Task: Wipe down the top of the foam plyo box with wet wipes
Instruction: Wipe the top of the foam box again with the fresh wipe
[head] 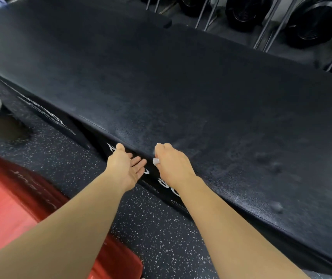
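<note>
Two bare hands reach to the near edge of a black foam plyo box point(181, 87). The left hand point(128, 167) is spread, palm up; the right hand point(171, 164) clutches a white wet wipe point(156, 161).

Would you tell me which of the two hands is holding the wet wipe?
The right hand, curled round the white wipe; the left hand is open and empty.

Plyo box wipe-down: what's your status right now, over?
Left hand open, palm up, at near edge. Right hand grips wet wipe at edge of plyo box top. Nothing on top in the way.
</note>
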The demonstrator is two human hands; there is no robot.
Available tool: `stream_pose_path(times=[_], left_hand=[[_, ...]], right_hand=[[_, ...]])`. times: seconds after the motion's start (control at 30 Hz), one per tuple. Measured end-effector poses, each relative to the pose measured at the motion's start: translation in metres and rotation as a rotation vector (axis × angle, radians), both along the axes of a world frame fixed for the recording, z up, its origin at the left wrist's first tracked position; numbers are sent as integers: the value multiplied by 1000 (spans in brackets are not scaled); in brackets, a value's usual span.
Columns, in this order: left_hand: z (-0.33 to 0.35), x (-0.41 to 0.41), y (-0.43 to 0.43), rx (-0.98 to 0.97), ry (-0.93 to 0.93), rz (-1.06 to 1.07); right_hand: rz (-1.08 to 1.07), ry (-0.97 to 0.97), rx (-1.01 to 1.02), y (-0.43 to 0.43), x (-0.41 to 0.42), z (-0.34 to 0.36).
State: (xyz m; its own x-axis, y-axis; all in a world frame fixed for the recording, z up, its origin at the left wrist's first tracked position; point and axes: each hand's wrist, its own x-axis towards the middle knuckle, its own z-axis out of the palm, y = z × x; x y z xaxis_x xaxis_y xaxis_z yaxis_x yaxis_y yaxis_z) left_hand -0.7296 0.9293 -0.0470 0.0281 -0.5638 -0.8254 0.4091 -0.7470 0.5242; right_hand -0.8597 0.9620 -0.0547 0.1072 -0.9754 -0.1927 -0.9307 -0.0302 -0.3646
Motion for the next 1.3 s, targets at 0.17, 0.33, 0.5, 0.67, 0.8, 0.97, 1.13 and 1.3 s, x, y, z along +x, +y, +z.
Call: stream_pose_path(times=[0.17, 0.33, 0.5, 0.67, 0.8, 0.97, 1.13, 1.3], left_hand=[[-3, 7, 0, 10, 49, -22], [5, 13, -1, 0, 63, 4], [13, 20, -6, -3, 71, 43], [10, 33, -8, -3, 88, 58], [1, 50, -11, -5, 77, 50], [-8, 76, -15, -25, 90, 35], [-12, 91, -23, -46, 86, 31], [-14, 94, -32, -56, 105, 45]], right_hand=[[33, 30, 20, 22, -25, 1], [-47, 28, 118, 52, -63, 6], [-51, 58, 161, 56, -65, 10], [-44, 24, 136, 36, -38, 8], [-45, -31, 80, 3, 1, 2], [-21, -22, 42, -42, 45, -1], [43, 1, 9, -80, 83, -3], [103, 16, 7, -101, 102, -1]])
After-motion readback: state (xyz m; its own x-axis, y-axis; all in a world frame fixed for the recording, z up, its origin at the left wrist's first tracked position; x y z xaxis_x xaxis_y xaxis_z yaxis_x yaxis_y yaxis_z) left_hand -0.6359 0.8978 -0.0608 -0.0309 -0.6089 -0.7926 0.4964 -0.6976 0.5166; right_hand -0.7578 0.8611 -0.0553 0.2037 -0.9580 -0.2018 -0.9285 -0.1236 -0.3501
